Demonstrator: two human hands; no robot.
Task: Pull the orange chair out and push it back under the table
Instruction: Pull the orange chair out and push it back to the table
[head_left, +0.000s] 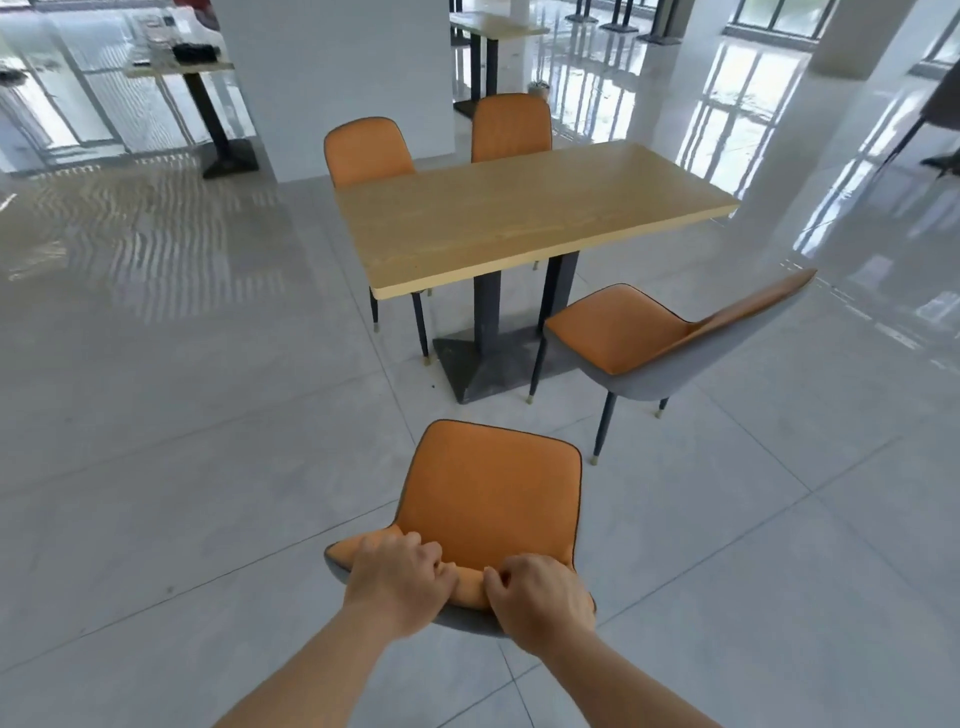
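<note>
An orange chair (493, 493) with a grey back shell stands on the floor right in front of me, well clear of the wooden table (519, 218). Its seat faces the table's near short end. My left hand (397, 582) grips the top edge of the backrest on the left. My right hand (540, 597) grips the same edge on the right, fingers curled over the rim. The chair's legs are hidden below the seat.
A second orange chair (649, 338) stands pulled out and angled at the table's right side. Two more orange chairs (366, 150) sit tucked at the far side. The table's dark pedestal base (483, 364) lies ahead. White pillars and other tables stand farther back on the glossy tiled floor.
</note>
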